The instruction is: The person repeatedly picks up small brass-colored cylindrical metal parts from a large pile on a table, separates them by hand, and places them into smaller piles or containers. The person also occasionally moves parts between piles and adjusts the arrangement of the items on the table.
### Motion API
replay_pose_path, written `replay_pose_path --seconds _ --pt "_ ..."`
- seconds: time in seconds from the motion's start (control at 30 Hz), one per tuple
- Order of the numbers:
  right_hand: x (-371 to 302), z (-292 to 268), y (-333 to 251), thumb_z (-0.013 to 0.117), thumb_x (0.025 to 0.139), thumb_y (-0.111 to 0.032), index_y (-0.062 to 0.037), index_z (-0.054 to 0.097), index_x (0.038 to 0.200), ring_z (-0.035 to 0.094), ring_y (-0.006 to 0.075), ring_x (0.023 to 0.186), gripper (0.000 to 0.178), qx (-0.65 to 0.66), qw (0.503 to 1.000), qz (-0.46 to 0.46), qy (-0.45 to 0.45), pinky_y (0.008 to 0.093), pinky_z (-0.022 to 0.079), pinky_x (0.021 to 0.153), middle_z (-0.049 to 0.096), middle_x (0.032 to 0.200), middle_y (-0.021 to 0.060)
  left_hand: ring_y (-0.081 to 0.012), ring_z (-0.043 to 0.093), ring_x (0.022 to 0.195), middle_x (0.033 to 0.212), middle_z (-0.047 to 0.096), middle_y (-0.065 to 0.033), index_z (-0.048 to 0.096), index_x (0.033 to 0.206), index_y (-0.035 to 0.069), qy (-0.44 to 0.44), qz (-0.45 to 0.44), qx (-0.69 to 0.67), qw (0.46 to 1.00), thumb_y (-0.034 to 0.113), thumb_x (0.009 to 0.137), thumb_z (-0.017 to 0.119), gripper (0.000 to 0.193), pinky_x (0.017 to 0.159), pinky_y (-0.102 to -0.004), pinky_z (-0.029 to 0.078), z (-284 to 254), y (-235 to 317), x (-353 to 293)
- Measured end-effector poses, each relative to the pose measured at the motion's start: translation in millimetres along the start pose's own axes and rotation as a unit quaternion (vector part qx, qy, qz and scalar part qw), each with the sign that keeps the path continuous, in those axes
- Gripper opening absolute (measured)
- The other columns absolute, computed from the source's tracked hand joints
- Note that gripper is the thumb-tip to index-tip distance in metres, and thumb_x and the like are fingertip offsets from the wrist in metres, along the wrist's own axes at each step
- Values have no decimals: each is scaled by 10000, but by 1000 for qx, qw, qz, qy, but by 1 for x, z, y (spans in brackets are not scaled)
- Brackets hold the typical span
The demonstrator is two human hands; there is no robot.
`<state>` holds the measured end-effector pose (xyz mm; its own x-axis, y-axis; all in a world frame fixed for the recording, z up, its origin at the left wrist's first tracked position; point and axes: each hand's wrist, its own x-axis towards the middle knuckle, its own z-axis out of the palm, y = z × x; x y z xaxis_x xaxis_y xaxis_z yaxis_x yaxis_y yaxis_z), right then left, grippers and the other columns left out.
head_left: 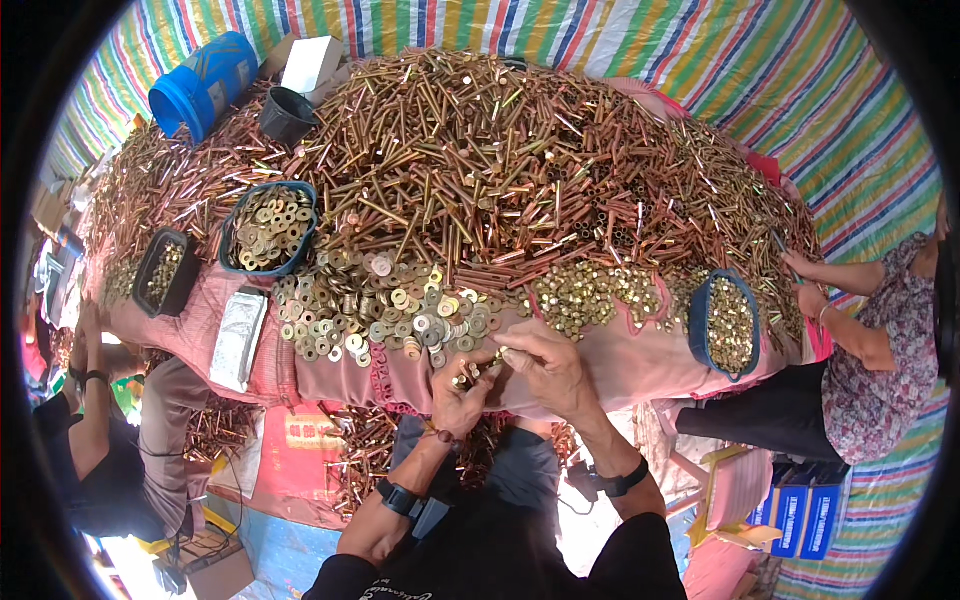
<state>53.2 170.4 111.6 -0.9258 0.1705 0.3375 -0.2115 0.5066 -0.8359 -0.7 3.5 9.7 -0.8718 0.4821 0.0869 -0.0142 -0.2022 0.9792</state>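
My left hand (458, 400) is closed around several brass-coloured bolts (466, 377), their ends showing between thumb and fingers. Right beside it, my right hand (548, 368) pinches a small brass-coloured piece at the bolt ends; it looks like a nut, though the fingertips partly cover it. Just beyond both hands, loose flat washers (400, 318) spread over the pink cloth (345, 385). Loose brass-coloured nuts (580, 298) lie past my right hand. Behind these rises a large heap of copper-coloured bolts and sleeves (480, 170).
A blue-rimmed basin (308, 250) of washers, a dark tray (143, 275) of nuts and a silver packet (240, 340) are left. A blue basin (697, 325) of nuts stands right. A blue bucket (205, 95) lies tipped at the back. People work at both sides.
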Motion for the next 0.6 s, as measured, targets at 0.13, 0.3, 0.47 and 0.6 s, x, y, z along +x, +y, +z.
replay_pose_path --seconds 0.13,0.3,0.47,0.6 --pt "-2 5 2 726 936 24 5 758 1157 712 245 1028 224 68 997 22 17 318 553 884 732 1089 128 -105 689 898 998 758 -67 702 1186 -12 -1 19 21 1000 -72 937 691 256 805 -277 575 -1 -4 2" --pt "-2 8 6 755 924 8 6 736 1110 718 218 1001 187 6 998 -53 19 323 573 849 732 1061 119 -105 692 905 1002 758 -59 697 1176 -7 0 22 10 1000 -74 938 697 247 807 -276 575 -1 -8 2" --pt "-2 5 -4 795 889 -13 -16 719 1098 715 222 934 222 -43 999 -14 14 343 579 807 707 1016 113 -104 684 907 996 755 -49 690 1156 -4 -8 22 0 1000 -88 932 705 239 810 -280 574 -1 -4 0" --pt "-2 4 -8 838 872 -75 -28 716 1108 707 216 861 269 -55 997 49 -2 335 572 738 700 1028 104 -101 677 912 1011 749 -51 688 1157 -11 -11 15 7 1000 -89 943 693 227 813 -278 573 -2 -4 1"
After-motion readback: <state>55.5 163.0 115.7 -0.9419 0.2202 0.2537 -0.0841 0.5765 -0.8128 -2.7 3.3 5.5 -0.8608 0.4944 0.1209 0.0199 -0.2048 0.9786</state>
